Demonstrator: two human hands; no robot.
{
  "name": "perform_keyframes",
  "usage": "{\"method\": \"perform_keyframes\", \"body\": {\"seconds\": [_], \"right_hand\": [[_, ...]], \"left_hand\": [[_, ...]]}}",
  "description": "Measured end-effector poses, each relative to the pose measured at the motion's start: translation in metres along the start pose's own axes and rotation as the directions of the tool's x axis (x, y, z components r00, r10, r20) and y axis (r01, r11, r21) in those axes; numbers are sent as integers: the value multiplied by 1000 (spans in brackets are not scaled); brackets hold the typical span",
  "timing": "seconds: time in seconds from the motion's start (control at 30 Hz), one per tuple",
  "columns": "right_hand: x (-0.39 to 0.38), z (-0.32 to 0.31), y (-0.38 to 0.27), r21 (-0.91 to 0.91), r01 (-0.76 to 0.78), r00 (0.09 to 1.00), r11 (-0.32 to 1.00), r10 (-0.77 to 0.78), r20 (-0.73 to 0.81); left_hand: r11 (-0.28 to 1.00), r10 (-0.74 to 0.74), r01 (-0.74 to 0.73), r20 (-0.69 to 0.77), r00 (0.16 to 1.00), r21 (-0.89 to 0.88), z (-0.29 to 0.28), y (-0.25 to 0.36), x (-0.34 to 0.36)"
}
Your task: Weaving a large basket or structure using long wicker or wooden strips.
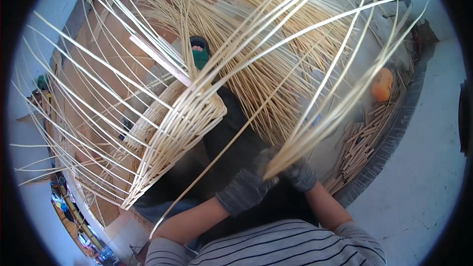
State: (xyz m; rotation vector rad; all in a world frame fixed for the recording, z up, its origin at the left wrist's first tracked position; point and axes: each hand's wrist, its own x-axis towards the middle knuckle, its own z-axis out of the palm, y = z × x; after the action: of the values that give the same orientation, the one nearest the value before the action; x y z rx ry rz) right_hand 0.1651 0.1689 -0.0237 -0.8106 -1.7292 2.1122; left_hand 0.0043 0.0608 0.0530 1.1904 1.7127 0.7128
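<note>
My left hand [245, 189], in a dark grey knit glove, closes round the butt end of a loose bundle of pale wicker rods [315, 138]. Close beside it, my right hand [299, 175], gloved alike, grips the same bundle from the right; its fingers are partly hidden behind the rods and blurred. The rods fan out toward the upper right. To the left, a partly woven wicker basket [180, 125] rests tilted against my legs, with long uprights spreading from its edge. One long rod [221, 152] slants from my left forearm across my legs.
Large heaps of wicker rods [236, 69] cover the floor ahead. An orange round object [382, 84] and a pile of short cut sticks [362, 143] lie at the right by the wall [423, 167]. Cardboard [106, 61] lies beyond the basket; my green shoe [200, 58] shows between rods.
</note>
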Motion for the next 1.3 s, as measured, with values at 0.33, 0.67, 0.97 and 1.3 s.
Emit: {"method": "perform_keyframes", "body": {"seconds": [0.33, 0.67, 0.97, 1.3], "right_hand": [[240, -51, 192, -747, -279, 945, 604, 33, -326], [323, -12, 242, -963, -185, 982, 196, 77, -173], [336, -192, 168, -930, -343, 923, 134, -137, -360], [273, -107, 181, -966, -87, 986, 245, -119, -119]], "left_hand": [[977, -167, 148, 122, 978, 156, 14, -61, -26], [932, -151, 196, 166, 974, -305, 17, -64, -8], [965, -173, 213, 240, 955, -151, 20, -73, -12], [971, -153, 190, 238, 959, -143, 20, -75, -13]]}}
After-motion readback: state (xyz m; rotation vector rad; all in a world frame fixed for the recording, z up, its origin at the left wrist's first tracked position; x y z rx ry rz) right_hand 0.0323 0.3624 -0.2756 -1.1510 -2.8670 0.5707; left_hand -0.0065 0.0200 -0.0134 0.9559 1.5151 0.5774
